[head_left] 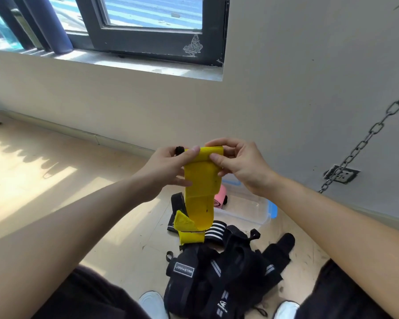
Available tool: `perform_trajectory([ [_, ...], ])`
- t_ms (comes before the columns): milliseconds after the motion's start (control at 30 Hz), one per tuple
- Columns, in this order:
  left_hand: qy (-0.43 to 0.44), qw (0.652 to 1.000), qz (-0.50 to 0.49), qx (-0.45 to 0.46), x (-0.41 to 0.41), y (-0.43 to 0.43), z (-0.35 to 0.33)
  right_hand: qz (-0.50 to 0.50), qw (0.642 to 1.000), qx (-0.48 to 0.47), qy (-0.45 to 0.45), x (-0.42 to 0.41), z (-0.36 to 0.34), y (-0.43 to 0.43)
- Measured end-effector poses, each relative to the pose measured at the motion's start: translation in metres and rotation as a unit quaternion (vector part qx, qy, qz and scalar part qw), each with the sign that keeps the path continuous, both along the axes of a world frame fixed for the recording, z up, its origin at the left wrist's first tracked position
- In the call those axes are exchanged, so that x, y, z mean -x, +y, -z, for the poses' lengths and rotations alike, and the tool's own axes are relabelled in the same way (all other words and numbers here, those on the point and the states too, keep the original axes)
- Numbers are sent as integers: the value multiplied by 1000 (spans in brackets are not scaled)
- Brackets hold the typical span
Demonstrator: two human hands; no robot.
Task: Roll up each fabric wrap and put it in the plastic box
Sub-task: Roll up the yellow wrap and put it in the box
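My left hand (168, 166) pinches the top edge of the yellow wrap (200, 180), thumb laid across the front and fingers curled behind it. My right hand (237, 162) grips the same top end from the other side, thumb in front and fingers folded over the back. Both hold it up in front of me, above the floor (115, 229).

The wrap's top is turned over into a first fold between my hands, and a small black tuft (179, 150) sticks out by my left thumb. The rest hangs straight down; its lower end is creased and lies on the pile of black wraps (224, 272) between my white shoes (153, 303).

The clear plastic box (247, 210) sits on the floor just past the pile, near the wall, partly hidden behind the hanging yellow strip. It has a blue latch (273, 209) on its right side, and a rolled pink wrap (220, 196) lies inside it.

A metal chain (364, 143) hangs along the wall at right, passing a wall socket (342, 174).
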State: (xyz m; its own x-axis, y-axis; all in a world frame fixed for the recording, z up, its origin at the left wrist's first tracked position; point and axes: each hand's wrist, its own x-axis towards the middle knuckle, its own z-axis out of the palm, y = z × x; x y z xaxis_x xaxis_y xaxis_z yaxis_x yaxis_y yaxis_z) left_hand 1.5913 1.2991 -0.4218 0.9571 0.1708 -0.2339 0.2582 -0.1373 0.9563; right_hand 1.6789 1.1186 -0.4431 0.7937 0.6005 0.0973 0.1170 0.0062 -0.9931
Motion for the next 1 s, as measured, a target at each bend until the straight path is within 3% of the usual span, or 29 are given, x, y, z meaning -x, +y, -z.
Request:
perform_trajectory([
  [433, -46, 999, -12, 19, 4, 16, 14, -31, 993, 63, 100, -2, -5, 12],
  [600, -57, 998, -16, 23, 2, 14, 17, -18, 994, 57, 88, -2, -1, 14],
  [833, -8, 999, 18, 26, -3, 9, 10, 18, 998, 5, 59, -6, 1, 14],
  [1000, -51, 999, 3, 15, -7, 11, 2, 9, 999, -30, 32, -7, -5, 12],
])
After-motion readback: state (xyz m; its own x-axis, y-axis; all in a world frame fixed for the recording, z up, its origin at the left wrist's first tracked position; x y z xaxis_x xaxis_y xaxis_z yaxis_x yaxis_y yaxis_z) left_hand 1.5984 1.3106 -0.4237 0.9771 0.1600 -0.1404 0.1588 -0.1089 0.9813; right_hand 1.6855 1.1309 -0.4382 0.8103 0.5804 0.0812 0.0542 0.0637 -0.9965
